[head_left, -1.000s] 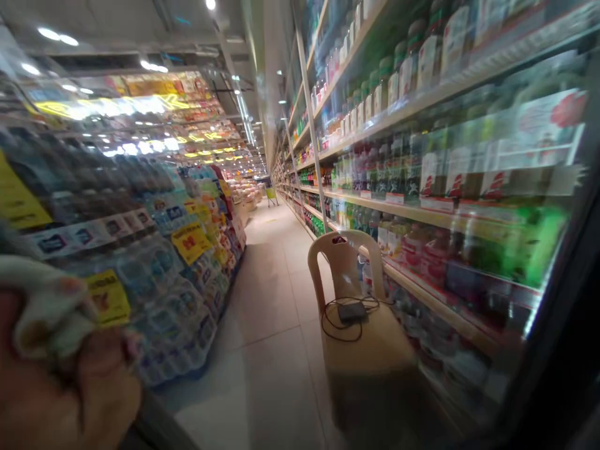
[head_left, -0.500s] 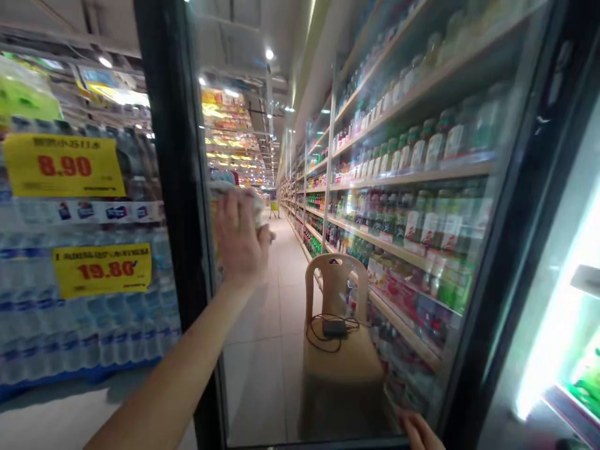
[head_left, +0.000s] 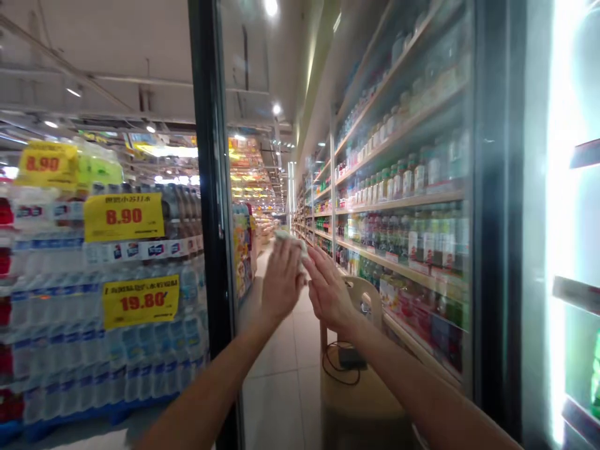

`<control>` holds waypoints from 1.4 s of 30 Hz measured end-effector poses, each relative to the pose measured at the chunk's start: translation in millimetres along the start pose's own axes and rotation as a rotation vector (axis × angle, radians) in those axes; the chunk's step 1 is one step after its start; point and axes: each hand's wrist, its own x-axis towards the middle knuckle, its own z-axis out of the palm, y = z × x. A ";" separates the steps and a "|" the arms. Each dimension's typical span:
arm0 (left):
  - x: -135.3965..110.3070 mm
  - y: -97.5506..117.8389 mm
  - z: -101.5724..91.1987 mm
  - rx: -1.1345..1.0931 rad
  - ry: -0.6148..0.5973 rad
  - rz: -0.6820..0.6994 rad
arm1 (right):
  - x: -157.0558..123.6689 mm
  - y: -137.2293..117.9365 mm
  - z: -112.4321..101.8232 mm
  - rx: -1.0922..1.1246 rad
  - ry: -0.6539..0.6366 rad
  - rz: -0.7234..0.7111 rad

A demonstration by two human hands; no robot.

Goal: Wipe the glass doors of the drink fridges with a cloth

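Observation:
A pale cloth (head_left: 296, 242) lies against the glass pane (head_left: 262, 412) of a dark-framed door in front of me. My left hand (head_left: 282, 281) is on the cloth, its fingers closed over the bunched fabric. My right hand (head_left: 332, 292) is right beside it, with fingers stretched up and fingertips at the cloth's right edge. Whether these fingertips grip any fabric is hard to see. Both forearms reach up from the bottom of the head view. Part of the cloth is hidden behind the left fingers.
The door's dark frame (head_left: 213, 206) stands at left, with another dark upright (head_left: 499, 219) at right. A beige chair (head_left: 365, 390) with a black box and cable (head_left: 350, 358) shows in the glass. Packed water bottles (head_left: 94, 375) with yellow price signs (head_left: 140, 301) stand at left. Bright lit shelving (head_left: 576, 284) is at far right.
My right hand has risen from the pane's lower right edge to the cloth beside my left hand. The left hand with the cloth appears farther right and lower in view. The camera view has shifted.

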 end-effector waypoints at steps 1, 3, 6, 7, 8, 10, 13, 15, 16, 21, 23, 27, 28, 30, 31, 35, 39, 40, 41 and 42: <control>-8.2 5.5 1.4 -0.030 -0.061 0.049 | 4.0 -1.3 4.1 0.005 -0.028 -0.042; -21.9 10.4 0.8 -0.069 -0.173 0.072 | 12.1 -5.2 14.3 -0.011 -0.095 -0.099; -30.9 -6.7 -10.8 -0.066 -0.199 0.013 | 21.4 -11.9 32.6 -0.106 -0.154 -0.077; -31.6 -16.7 -16.2 -0.056 -0.199 0.006 | 23.1 -12.3 37.1 -0.141 -0.176 -0.085; -31.8 -26.7 -21.3 -0.045 -0.205 0.001 | 24.1 -10.2 39.2 -0.174 -0.207 -0.115; -31.5 -43.0 -29.5 -0.021 -0.224 -0.025 | 23.1 3.8 32.2 -0.240 -0.272 -0.184; -30.3 -50.6 -34.9 0.003 -0.198 -0.108 | 10.9 50.5 -10.1 -0.406 -0.222 -0.011; -28.3 -45.0 -34.2 0.013 -0.180 -0.157 | -4.7 86.6 -47.7 -0.544 -0.055 0.294; -26.8 -39.7 -32.8 0.015 -0.179 -0.180 | -13.5 100.8 -63.5 -0.606 0.066 0.460; -17.1 -2.1 -20.6 -0.004 -0.115 -0.302 | -48.8 100.5 -75.0 -0.581 0.107 0.445; -14.9 10.1 -16.6 -0.025 -0.114 -0.309 | -57.9 89.0 -67.9 -0.504 -0.124 0.157; -14.9 21.8 -12.6 -0.053 -0.139 -0.354 | -77.2 107.7 -88.2 -0.570 0.004 0.352; -15.6 24.3 -11.9 -0.051 -0.151 -0.368 | -81.9 115.9 -95.9 -0.612 0.139 0.513; -17.7 32.3 -10.1 -0.046 -0.178 -0.380 | -89.7 123.3 -103.4 -0.655 0.313 0.711; -19.4 37.9 -9.1 -0.048 -0.194 -0.380 | -92.9 120.5 -102.0 -0.654 0.319 0.714; -31.5 61.9 -6.9 -0.073 -0.244 -0.318 | -108.7 90.6 -85.5 -0.518 -0.100 0.284; -51.2 71.7 -9.5 -0.042 -0.264 -0.242 | -134.8 99.4 -104.3 -0.598 -0.020 0.430; -56.3 72.7 -10.5 -0.035 -0.274 -0.231 | -141.3 104.7 -109.8 -0.651 0.109 0.584; -60.9 74.0 -11.4 -0.029 -0.288 -0.226 | -147.2 107.1 -111.9 -0.685 0.214 0.712; -65.1 75.8 -12.3 -0.024 -0.303 -0.224 | -152.4 104.8 -109.4 -0.696 0.267 0.788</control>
